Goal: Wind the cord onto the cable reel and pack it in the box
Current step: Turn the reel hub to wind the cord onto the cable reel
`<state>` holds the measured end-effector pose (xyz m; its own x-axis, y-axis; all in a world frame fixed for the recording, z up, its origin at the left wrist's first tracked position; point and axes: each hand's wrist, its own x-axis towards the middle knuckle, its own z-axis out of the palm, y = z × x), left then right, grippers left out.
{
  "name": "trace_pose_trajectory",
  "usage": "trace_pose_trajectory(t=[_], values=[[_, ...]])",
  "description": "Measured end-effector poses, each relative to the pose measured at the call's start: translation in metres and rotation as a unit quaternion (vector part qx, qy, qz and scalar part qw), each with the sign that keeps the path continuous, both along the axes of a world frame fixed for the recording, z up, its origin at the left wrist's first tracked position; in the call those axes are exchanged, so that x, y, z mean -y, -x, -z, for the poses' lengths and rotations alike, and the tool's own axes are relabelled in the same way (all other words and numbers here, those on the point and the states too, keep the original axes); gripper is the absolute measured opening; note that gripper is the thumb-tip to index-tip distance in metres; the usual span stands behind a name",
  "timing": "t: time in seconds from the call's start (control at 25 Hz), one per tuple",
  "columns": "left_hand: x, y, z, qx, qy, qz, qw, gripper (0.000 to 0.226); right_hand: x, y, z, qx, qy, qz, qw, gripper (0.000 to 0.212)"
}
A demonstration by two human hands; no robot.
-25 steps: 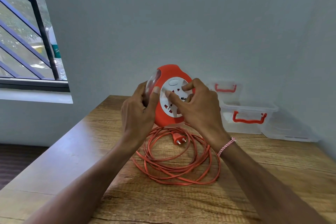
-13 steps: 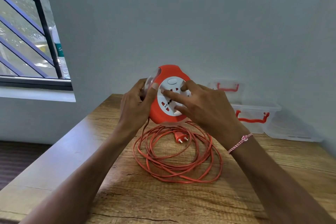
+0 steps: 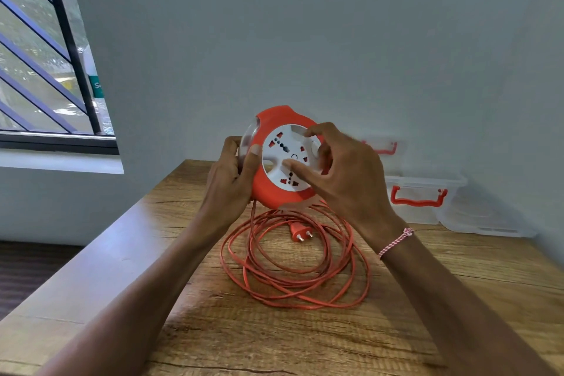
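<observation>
Hands number two, and between them sits one cable reel (image 3: 276, 162), raised above the far half of the desk (image 3: 195, 330). One cord (image 3: 293, 265) lies in loose loops on the desk below the reel, its single two-pin plug (image 3: 298, 230) resting inside the loops. One clear box (image 3: 422, 195) with a red handle stands at the far right of the desk against the wall, with one clear lid (image 3: 488, 223) lying just beside it; another red-handled piece behind the box is too blurred to name.

The left hand (image 3: 230, 181) is clasped around the reel's left rim, thumb pressed on the orange front. The right hand (image 3: 341, 174) is half open, fingers spread; its fingertips (image 3: 288, 164) touch the white socket face, gripping nothing firmly.

The reel is round and orange, tilted upright with its face toward the person. A white centre disc carries sockets with red shutters. A strand of cord drops from the reel's lower left edge down to the loops.
</observation>
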<state>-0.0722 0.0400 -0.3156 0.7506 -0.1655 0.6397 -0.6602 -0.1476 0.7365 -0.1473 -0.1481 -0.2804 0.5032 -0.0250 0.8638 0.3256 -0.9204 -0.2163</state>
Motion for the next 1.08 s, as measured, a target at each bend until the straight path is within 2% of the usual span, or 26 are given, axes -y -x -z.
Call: trace_pose_trajectory(t=[0.08, 0.16, 0.2, 0.24, 0.28, 0.32, 0.52, 0.6, 0.68, 0.76, 0.8, 0.84, 0.92, 1.0, 1.08], values=[[0.000, 0.000, -0.001, -0.001, 0.007, 0.003, 1.000, 0.021, 0.011, -0.002, -0.002, 0.035, -0.054, 0.040, 0.997, 0.051], [0.001, 0.002, -0.001, 0.001, 0.020, 0.016, 1.000, 0.019, 0.019, -0.003, -0.002, -0.024, -0.151, 0.026, 0.988, 0.053], [0.001, 0.003, -0.001, 0.001, 0.026, 0.025, 0.999, 0.020, 0.021, -0.003, -0.002, -0.089, -0.216, -0.026, 0.972, 0.055], [0.001, 0.005, -0.001, 0.000, 0.029, 0.034, 0.999, 0.022, 0.021, -0.002, -0.002, -0.156, -0.289, -0.097, 0.940, 0.056], [0.002, 0.005, -0.001, -0.001, 0.028, 0.039, 0.999, 0.024, 0.022, -0.001, -0.002, -0.201, -0.349, -0.154, 0.902, 0.054], [0.002, 0.005, -0.001, -0.003, 0.024, 0.039, 0.999, 0.025, 0.022, -0.001, -0.002, -0.217, -0.380, -0.186, 0.880, 0.052], [-0.002, -0.001, -0.003, 0.000, 0.012, -0.014, 1.000, 0.051, 0.018, -0.003, 0.001, -0.209, -0.365, -0.191, 0.887, 0.050], [-0.003, -0.001, -0.003, -0.006, 0.014, -0.016, 1.000, 0.049, 0.017, -0.005, 0.002, -0.216, -0.348, -0.177, 0.895, 0.052], [-0.002, 0.000, -0.004, -0.005, 0.022, -0.013, 1.000, 0.043, 0.015, -0.004, 0.001, -0.189, -0.288, -0.131, 0.930, 0.055], [-0.002, 0.001, -0.004, -0.003, 0.026, -0.020, 0.999, 0.039, 0.016, -0.002, -0.001, -0.102, -0.119, -0.042, 0.987, 0.053], [-0.003, 0.001, -0.004, -0.001, 0.023, -0.026, 0.999, 0.039, 0.017, 0.001, -0.003, -0.051, -0.011, -0.011, 0.999, 0.048], [-0.003, 0.001, -0.004, 0.000, 0.021, -0.032, 0.999, 0.040, 0.018, 0.004, -0.006, -0.018, 0.092, 0.004, 0.996, 0.044], [-0.004, 0.000, -0.004, 0.002, 0.011, -0.043, 0.999, 0.044, 0.020, 0.009, -0.010, -0.012, 0.253, 0.017, 0.967, 0.045], [-0.004, 0.001, -0.003, 0.005, -0.005, -0.051, 0.999, 0.042, 0.020, 0.013, -0.013, -0.030, 0.347, 0.042, 0.936, 0.052], [-0.004, 0.001, -0.003, 0.011, -0.016, -0.057, 0.998, 0.038, 0.018, 0.015, -0.015, -0.043, 0.390, 0.056, 0.918, 0.059]])
